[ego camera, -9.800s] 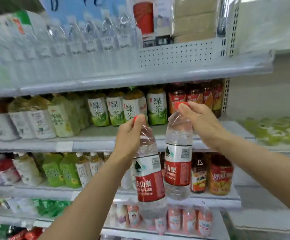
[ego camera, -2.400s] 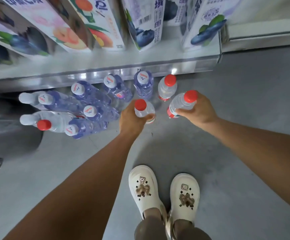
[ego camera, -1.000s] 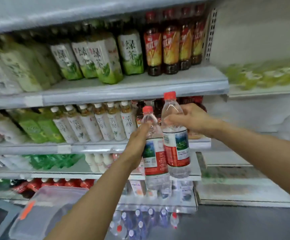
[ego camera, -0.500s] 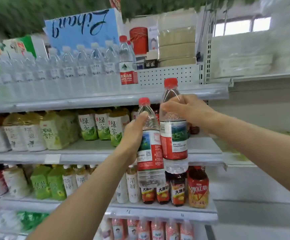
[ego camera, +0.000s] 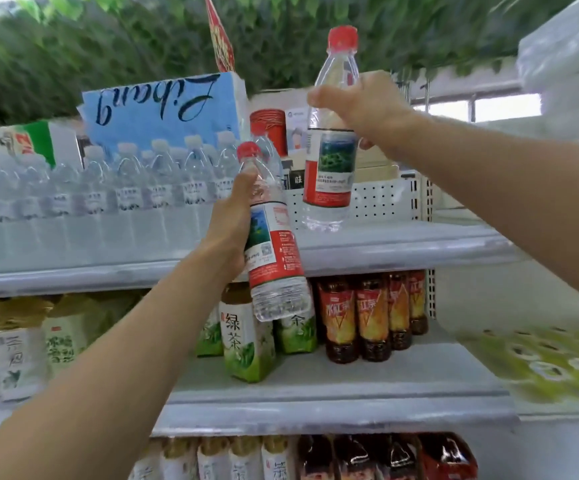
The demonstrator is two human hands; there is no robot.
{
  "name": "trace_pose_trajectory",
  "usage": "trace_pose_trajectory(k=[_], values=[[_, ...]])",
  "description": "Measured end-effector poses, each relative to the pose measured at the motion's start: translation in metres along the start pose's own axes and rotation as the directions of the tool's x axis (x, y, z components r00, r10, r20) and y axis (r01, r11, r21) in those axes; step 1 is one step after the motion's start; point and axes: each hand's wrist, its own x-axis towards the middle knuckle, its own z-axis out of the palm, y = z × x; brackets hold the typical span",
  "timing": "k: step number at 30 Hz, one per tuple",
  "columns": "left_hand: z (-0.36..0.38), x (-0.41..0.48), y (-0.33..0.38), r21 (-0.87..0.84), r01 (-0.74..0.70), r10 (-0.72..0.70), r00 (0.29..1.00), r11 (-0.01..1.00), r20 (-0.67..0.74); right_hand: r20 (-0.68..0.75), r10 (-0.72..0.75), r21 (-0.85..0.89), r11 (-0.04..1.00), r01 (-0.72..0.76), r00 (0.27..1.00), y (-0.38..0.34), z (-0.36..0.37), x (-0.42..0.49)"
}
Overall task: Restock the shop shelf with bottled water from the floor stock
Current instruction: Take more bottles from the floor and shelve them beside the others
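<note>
My left hand [ego camera: 229, 223] grips a red-capped water bottle [ego camera: 274, 258] by its upper body, tilted, in front of the top shelf's edge [ego camera: 402, 251]. My right hand [ego camera: 360, 109] holds a second red-capped water bottle [ego camera: 331, 171] by its shoulder, upright, its base hanging just above the bare right end of the top shelf. To the left on that shelf stands a row of several clear water bottles [ego camera: 128, 188].
A blue sign [ego camera: 163, 109] and a red cup stack [ego camera: 269, 131] stand behind the water row. Green tea cartons [ego camera: 243, 344] and dark tea bottles [ego camera: 371, 317] fill the shelf below. A perforated back panel [ego camera: 378, 202] closes the top shelf. Green foliage hangs overhead.
Both hands have lifted their bottles upward. The right bottle now hangs over the top shelf's right end, higher than the left one. The view has tilted up.
</note>
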Motion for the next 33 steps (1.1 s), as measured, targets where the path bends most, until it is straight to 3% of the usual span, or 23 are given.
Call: trace_pose_trajectory(k=[6, 13, 16, 19, 22, 25, 30, 31, 33], values=[[-0.015, 0.045, 0.006, -0.073, 0.004, 0.001, 0.998, 0.997, 0.062, -0.016, 0.076, -0.178, 0.981, -0.078, 0.997, 0.023, 0.045, 0.037], [-0.030, 0.080, 0.002, -0.146, 0.050, -0.025, 0.986, 0.988, 0.166, -0.039, 0.294, -0.391, 0.875, -0.285, 0.955, 0.046, 0.082, 0.053], [-0.034, 0.091, -0.003, -0.196, 0.081, -0.046, 0.983, 0.977, 0.177, 0.007, 0.362, -0.269, 0.898, -0.347, 0.932, 0.054, 0.084, 0.055], [-0.036, 0.100, -0.009, -0.202, 0.116, -0.082, 0.982, 0.973, 0.169, 0.268, 0.376, -0.043, 0.924, -0.379, 0.887, 0.072, 0.077, 0.051], [-0.036, 0.105, -0.014, -0.205, 0.130, -0.094, 0.980, 0.970, 0.177, 0.418, 0.340, -0.009, 0.929, -0.370, 0.842, 0.092, 0.067, 0.041], [-0.034, 0.106, -0.018, -0.215, 0.137, -0.100, 0.979, 0.967, 0.176, 0.361, 0.327, -0.021, 0.939, -0.343, 0.874, 0.106, 0.071, 0.033], [-0.031, 0.103, -0.019, -0.203, 0.119, -0.092, 0.986, 0.972, 0.140, 0.041, 0.191, -0.110, 0.977, -0.185, 0.981, 0.112, 0.102, 0.022], [-0.031, 0.102, -0.019, -0.201, 0.111, -0.085, 0.987, 0.973, 0.136, 0.031, 0.188, -0.131, 0.974, -0.183, 0.982, 0.113, 0.102, 0.021], [-0.030, 0.101, -0.020, -0.216, 0.110, -0.082, 0.987, 0.970, 0.135, 0.141, 0.200, -0.168, 0.970, -0.175, 0.970, 0.112, 0.096, 0.017]])
